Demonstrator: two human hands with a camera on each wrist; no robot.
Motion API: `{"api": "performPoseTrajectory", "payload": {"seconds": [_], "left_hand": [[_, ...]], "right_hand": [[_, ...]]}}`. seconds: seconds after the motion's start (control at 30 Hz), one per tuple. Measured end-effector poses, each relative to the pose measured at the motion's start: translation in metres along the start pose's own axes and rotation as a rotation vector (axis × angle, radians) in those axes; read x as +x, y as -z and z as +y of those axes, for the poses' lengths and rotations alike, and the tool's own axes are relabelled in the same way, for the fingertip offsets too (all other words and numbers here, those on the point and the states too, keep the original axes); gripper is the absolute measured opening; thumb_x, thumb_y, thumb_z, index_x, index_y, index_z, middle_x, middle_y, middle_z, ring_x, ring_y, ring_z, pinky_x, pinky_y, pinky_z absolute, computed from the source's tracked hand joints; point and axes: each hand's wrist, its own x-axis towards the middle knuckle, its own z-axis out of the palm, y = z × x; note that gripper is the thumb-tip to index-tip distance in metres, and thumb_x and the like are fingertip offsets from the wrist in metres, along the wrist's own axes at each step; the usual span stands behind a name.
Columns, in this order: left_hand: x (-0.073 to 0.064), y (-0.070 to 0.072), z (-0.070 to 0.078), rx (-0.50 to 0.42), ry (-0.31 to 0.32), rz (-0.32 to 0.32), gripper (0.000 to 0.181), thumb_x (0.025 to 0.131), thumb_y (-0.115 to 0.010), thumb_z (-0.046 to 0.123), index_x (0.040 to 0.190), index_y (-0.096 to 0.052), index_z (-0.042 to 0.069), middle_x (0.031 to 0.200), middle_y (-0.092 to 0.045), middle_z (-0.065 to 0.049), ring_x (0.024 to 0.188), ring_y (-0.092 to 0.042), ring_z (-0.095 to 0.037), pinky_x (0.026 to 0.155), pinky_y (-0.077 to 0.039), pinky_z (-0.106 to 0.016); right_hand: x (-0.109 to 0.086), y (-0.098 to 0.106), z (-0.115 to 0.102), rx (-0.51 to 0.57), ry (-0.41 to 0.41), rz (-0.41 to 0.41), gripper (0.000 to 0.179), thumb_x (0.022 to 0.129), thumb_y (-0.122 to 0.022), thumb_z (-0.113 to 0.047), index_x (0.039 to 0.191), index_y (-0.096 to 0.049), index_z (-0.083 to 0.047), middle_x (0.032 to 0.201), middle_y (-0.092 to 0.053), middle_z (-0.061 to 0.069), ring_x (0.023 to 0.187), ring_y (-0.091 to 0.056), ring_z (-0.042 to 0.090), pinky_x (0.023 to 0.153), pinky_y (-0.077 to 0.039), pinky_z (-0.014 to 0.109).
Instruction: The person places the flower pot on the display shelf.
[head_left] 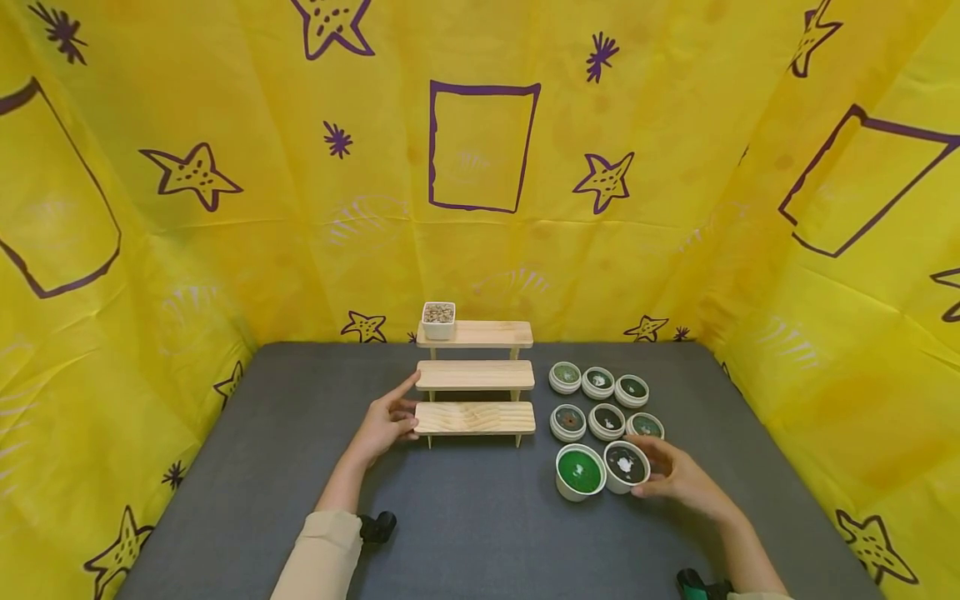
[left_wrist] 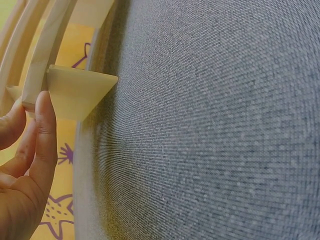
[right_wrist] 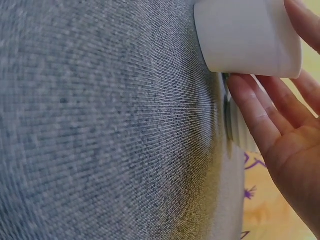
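A three-step wooden display stand [head_left: 475,375] stands at the far middle of the table. My left hand [head_left: 384,422] is at its left side, with thumb and fingertips pinching the end of a shelf board [left_wrist: 37,75] in the left wrist view. A leg below that board meets the grey cloth. My right hand [head_left: 678,477] grips the right side of a white cup [head_left: 627,467] with a dark top and a pale patch. In the right wrist view, thumb and fingers lie about the cup's wall [right_wrist: 245,37]. Left of it stands a white cup with a bright green top [head_left: 580,472].
Several low white jars [head_left: 597,382] with green and dark tops stand in two rows behind the cups, right of the stand. A square white pot of pebble-like bits [head_left: 438,320] sits on the top shelf's left end. Yellow patterned cloth [head_left: 480,258] walls the table's back and sides.
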Motion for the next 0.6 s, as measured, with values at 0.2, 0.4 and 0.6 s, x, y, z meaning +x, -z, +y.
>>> {"api": "performPoseTrajectory", "payload": {"seconds": [0.2,0.4,0.6], "left_hand": [[-0.0002,-0.0004,0.0005,0.003,-0.001,0.005,0.081,0.088,-0.060,-0.015,0.154,-0.037,0.026,0.122,-0.056,-0.033,0.078,-0.061,-0.017,0.064,-0.062,-0.029],[-0.0011,-0.0002,0.0012,0.003,-0.005,0.007,0.081,0.088,-0.059,-0.015,0.154,-0.036,0.024,0.123,-0.055,-0.034,0.079,-0.061,-0.017,0.064,-0.062,-0.029],[-0.0015,0.0000,0.0023,-0.007,-0.009,0.000,0.080,0.088,-0.059,-0.015,0.154,-0.036,0.024,0.124,-0.054,-0.035,0.082,-0.062,-0.018,0.066,-0.062,-0.032]], "right_hand": [[0.0001,-0.0006,0.0020,-0.014,-0.003,0.004,0.074,0.078,-0.078,0.000,0.140,-0.041,0.013,0.131,-0.057,-0.020,0.110,-0.060,-0.006,0.083,-0.055,0.017],[0.0001,-0.0011,0.0029,-0.005,-0.009,0.014,0.073,0.077,-0.078,0.000,0.139,-0.041,0.013,0.129,-0.057,-0.022,0.110,-0.060,-0.007,0.082,-0.056,0.017],[0.0000,-0.0020,0.0039,0.013,-0.011,0.017,0.075,0.077,-0.078,0.002,0.139,-0.038,0.017,0.129,-0.057,-0.023,0.112,-0.059,-0.008,0.082,-0.056,0.017]]}}
